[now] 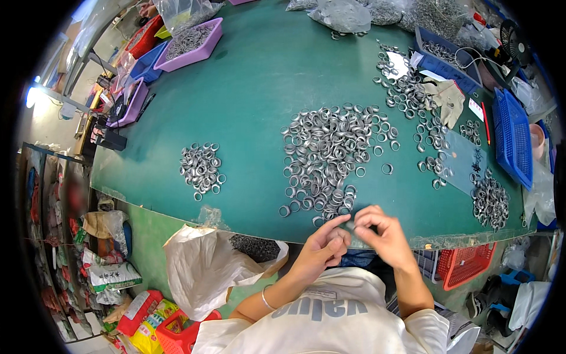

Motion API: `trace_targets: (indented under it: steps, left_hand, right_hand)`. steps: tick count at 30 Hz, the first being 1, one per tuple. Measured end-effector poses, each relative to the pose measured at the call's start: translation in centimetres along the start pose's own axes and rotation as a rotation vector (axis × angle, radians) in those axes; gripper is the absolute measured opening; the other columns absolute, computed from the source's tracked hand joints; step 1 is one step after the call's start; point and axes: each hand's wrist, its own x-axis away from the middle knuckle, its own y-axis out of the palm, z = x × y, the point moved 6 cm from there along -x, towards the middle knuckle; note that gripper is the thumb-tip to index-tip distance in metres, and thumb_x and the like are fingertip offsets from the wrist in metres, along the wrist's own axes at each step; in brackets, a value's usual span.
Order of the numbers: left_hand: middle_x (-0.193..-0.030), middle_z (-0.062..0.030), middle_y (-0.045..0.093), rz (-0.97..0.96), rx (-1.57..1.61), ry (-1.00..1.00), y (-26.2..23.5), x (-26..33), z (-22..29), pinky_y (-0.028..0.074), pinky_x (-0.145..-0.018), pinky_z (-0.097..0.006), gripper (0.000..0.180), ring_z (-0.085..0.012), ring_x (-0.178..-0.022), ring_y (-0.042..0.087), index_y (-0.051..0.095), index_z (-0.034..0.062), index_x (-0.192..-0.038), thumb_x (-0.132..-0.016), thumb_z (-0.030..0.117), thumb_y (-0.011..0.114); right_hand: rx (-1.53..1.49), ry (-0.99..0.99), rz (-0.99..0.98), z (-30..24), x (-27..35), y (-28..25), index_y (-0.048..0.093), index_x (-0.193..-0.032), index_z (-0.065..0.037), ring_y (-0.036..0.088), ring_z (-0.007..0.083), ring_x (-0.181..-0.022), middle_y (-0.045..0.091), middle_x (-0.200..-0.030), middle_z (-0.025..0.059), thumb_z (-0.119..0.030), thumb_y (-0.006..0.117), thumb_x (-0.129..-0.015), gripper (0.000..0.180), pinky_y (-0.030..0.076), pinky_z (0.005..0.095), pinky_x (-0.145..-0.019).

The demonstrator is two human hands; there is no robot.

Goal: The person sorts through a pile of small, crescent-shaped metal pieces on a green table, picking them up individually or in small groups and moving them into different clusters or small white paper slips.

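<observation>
My left hand (pixel 325 245) is over the table's near edge, index finger reaching toward my right hand and the other fingers curled in; whatever they enclose is hidden. Beside it, my right hand (pixel 384 232) is bent with thumb and fingers pinched together. A small blurred grey metal ring (pixel 352 225) shows between the two hands, at the right thumb and left index fingertip. Just beyond the hands spreads a large heap of grey metal rings (pixel 330 153). A smaller pile of rings (pixel 201 168) lies to the left.
More rings (pixel 490 203) lie at the right, near a blue basket (pixel 512 138), a glove (pixel 446 100) and a red pencil (pixel 486 123). A purple tray (pixel 191 47) of rings stands far left. A white sack (pixel 200 265) with dark small parts hangs below the front edge.
</observation>
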Motion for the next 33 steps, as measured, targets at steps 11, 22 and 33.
trace_targets:
  steps: [11, 22, 33]
  left_hand:
    - [-0.073, -0.0079, 0.054, -0.053, 0.041, -0.072, -0.7, 0.2, 0.3, 0.023, -0.041, -0.020, 0.024, -0.0047, -0.046, 0.030, 0.058, 0.0017, -0.115, -0.095, 0.008, 0.047]
    - [-0.083, -0.0015, 0.051, 0.142, 0.069, -0.120, -0.2, 0.0, 0.5, 0.029, -0.046, -0.018, 0.029, -0.0051, -0.058, 0.038, 0.053, 0.0015, -0.121, -0.095, 0.016, 0.052]
    - [-0.076, -0.0044, 0.055, 0.109, -0.023, -0.089, -0.9, 0.6, 0.3, 0.026, -0.040, -0.016, 0.021, -0.0058, -0.056, 0.040, 0.062, 0.0012, -0.109, -0.094, 0.014, 0.054]
  right_hand:
    - [0.593, -0.264, 0.253, -1.3, -2.0, 1.0, 0.065, -0.086, -0.005, 0.052, 0.0264, -0.084, 0.059, -0.088, 0.0073, -0.006, 0.072, -0.070, 0.017, 0.038, 0.0362, -0.074]
    - [0.017, -0.018, -0.050, -1.0, 0.0, 2.0, 0.067, -0.091, -0.003, 0.053, 0.0227, -0.079, 0.060, -0.083, 0.0086, -0.004, 0.066, -0.079, 0.011, 0.042, 0.0339, -0.077]
    - [0.543, -0.271, 0.343, -1.0, -1.3, 1.3, 0.065, -0.085, -0.005, 0.052, 0.0258, -0.082, 0.058, -0.085, 0.0058, -0.006, 0.073, -0.068, 0.018, 0.037, 0.0358, -0.071]
